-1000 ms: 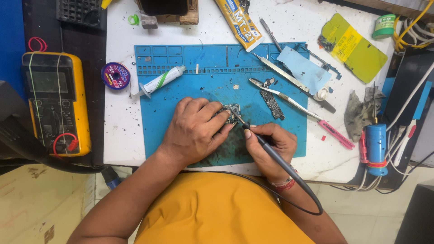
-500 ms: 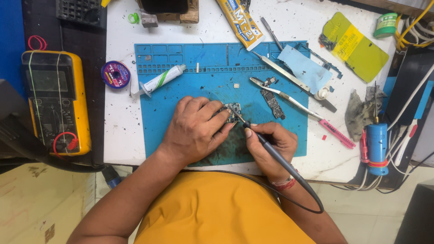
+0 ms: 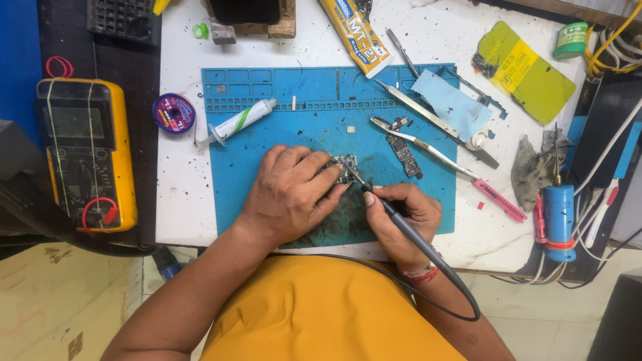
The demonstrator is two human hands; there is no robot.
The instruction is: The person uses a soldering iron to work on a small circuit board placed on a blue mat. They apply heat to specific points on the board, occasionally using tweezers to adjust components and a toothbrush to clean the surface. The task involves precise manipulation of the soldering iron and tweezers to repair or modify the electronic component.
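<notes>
My left hand (image 3: 289,194) presses down on a small circuit board (image 3: 344,164) that lies on the blue work mat (image 3: 267,127), fingers curled over the board's left side. My right hand (image 3: 404,217) grips a black corded soldering iron (image 3: 394,215) like a pen. The iron's tip touches the board's right edge. The iron's cable loops back under my right wrist. Much of the board is hidden under my left fingers.
A second board (image 3: 405,154), tweezers (image 3: 428,117), a blue cloth (image 3: 451,103) and a pink-handled tool (image 3: 498,199) lie right of my hands. A syringe tube (image 3: 237,122) and a wick spool (image 3: 173,113) lie left. A yellow multimeter (image 3: 87,154) is at far left. A blue tool (image 3: 558,214) stands right.
Both hands stay at the board. The soldering iron's tip has shifted slightly on the board; nothing else has moved.
</notes>
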